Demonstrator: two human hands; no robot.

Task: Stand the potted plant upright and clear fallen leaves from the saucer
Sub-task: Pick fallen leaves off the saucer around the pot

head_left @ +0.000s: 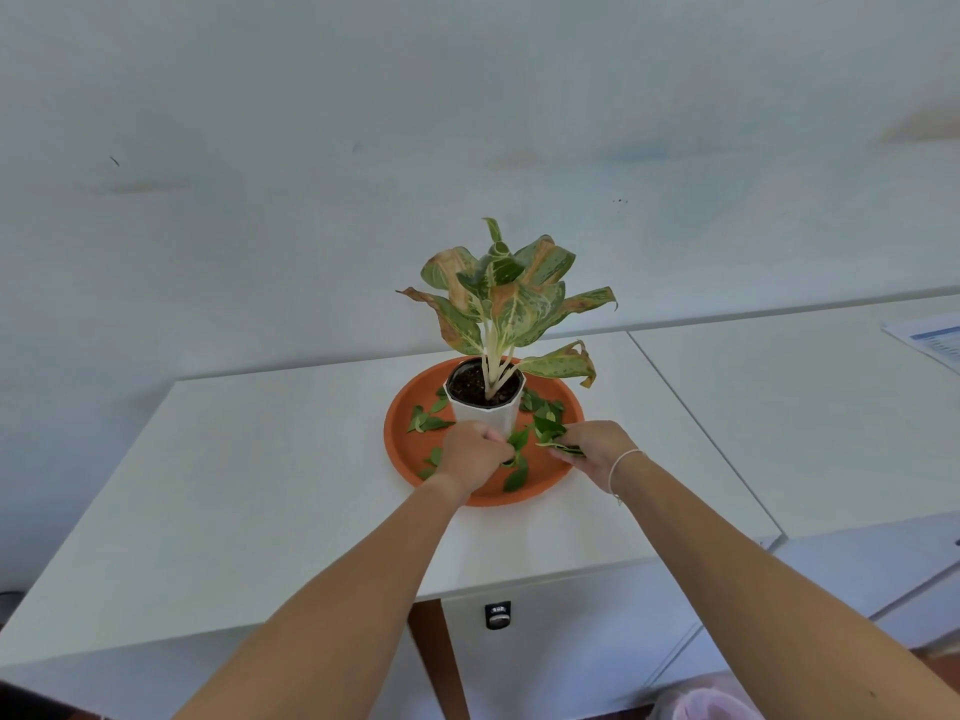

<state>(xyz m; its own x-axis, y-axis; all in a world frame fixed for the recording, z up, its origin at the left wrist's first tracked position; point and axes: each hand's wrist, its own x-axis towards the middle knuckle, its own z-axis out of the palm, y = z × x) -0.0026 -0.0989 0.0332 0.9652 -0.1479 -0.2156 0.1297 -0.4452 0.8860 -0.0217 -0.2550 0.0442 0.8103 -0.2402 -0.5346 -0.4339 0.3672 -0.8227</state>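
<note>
Head view: left hand (475,452) curled, pinching leaf (517,443); right hand (597,449) gripping bunch of leaves (549,431). Fingertips hidden. Round orange saucer (405,449), smooth, scattered leaves. White faceted pot (488,415) upright at centre, plant (504,293) browning. White table (260,485).

Soft, even, cool-tinted daylight with faint shadows, slight overall softness, and wide-angle bending toward the edges.

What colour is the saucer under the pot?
Orange saucer, clearest in the head view.
</note>
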